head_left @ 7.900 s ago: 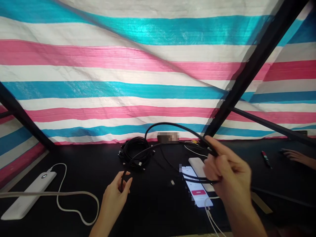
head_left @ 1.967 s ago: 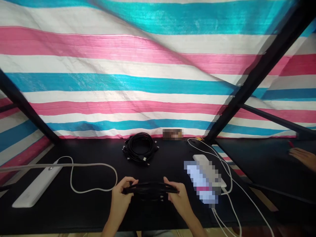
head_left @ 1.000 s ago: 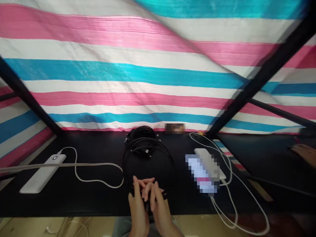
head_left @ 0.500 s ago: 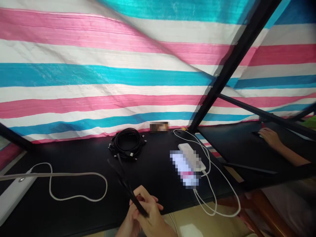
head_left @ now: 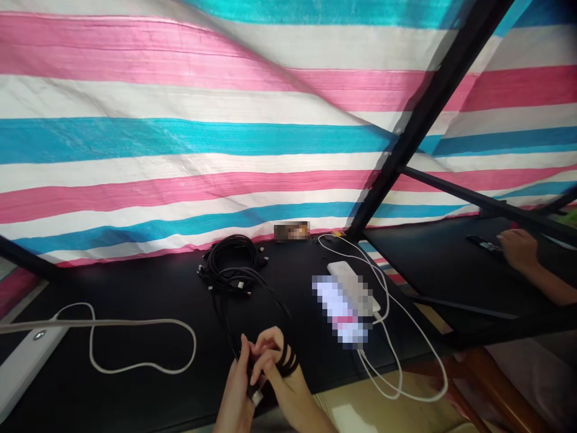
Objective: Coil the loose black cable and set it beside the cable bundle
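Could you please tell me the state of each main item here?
Black cable: looped, lying across right hand; plug by left hand
Other cables: bundled in a ring
Phone: screen lit, lead plugged in
Power bank: lying beside phone
White bar: cord plugged in

You stand at a makeshift work booth, more stall than finished room. Striped plastic sheeting (head_left: 180,138) in blue, pink and white serves you as back wall and partition, hung behind a black frame (head_left: 418,129). Your station is a plain black desktop (head_left: 144,288) bearing coiled black cables (head_left: 232,279). To your right, a second black desk (head_left: 428,255) shows a co-worker's hand (head_left: 520,249), indicating shared premises. Below, you have a brown chair (head_left: 500,388) and pale floor (head_left: 383,415). The wider building is undetermined.
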### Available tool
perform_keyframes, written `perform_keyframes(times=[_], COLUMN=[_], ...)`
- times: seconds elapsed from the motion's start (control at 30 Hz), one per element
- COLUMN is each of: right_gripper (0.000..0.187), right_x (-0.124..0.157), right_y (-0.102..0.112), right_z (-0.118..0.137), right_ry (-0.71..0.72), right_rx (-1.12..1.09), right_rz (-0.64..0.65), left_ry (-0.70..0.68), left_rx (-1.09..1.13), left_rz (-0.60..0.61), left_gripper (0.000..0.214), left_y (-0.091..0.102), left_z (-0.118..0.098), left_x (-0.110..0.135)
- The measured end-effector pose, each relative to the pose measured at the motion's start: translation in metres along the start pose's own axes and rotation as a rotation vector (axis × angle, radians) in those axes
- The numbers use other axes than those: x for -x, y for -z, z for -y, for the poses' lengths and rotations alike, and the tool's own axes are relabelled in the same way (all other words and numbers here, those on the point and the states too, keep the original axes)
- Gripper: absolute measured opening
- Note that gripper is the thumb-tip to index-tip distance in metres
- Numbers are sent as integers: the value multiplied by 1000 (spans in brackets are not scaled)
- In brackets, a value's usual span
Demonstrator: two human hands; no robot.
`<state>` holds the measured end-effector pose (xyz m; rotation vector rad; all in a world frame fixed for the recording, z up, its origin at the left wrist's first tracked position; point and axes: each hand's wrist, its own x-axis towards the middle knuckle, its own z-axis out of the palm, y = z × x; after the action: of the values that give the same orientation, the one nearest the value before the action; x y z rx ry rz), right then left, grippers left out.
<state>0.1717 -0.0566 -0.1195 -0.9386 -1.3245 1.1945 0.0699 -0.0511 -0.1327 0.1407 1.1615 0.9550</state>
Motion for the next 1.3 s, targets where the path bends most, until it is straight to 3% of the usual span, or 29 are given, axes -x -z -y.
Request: perform_keyframes(times=[0.1,0.27,0.37,0.47,0.63,0.97,1.13,1.3], right_gripper=[56,39,32,40,47,68,68,60], right_x=[1,-1,-3,-7,-12,-13,-19,-28], right_y=[8,6,5,9,18,18,19,23], right_z=[-2,6,7,3,0,0,-5,9], right_ry=[-1,-40,-84,-114,-236,-323,-277,-179], right_rx=[43,88,16,-59,-155,-206,-179,-265], right_rz=[34,149,89,-58,-222,-282,-297,-297], left_ry=[-177,-568,-741,-833,-839,-737,-656,-616], left_rx=[-77,-211,-340,-431,-535,-534,-422,-242], left_rz=[-124,-165,-253,-347,-399,-306,-185,-81], left_gripper=[55,51,49,51,55,62,61,58], left_y=[1,6,14,25,39,39,40,32], left_z=[-1,-7,-16,-26,-29,-26,-18,-10], left_x=[-4,-4,-1,0,-5,-16,-12,-12])
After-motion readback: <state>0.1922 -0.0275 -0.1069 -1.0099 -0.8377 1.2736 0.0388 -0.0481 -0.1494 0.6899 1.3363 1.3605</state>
